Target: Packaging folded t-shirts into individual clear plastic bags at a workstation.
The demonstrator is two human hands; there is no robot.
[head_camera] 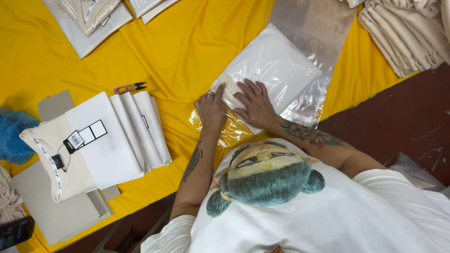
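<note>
A clear plastic bag [276, 65] holding a folded white garment lies on the yellow cloth [187, 42] in front of me. My left hand [211, 108] is at the bag's near open end, fingers curled on the crinkled flap [229, 133]. Just beside it, my right hand [255, 104] lies flat on the bagged garment with its fingers spread. Both forearms are tattooed.
Left of the hands lie a fanned stack of white folded pieces [136, 129], a cream garment with hang tags [56, 159], grey cardboard sheets [51, 211] and small thread snips [130, 87]. Empty clear bags [323, 28] lie beyond. Folded cream garments [408, 33] are piled top right; more bagged items [93, 18] sit top left.
</note>
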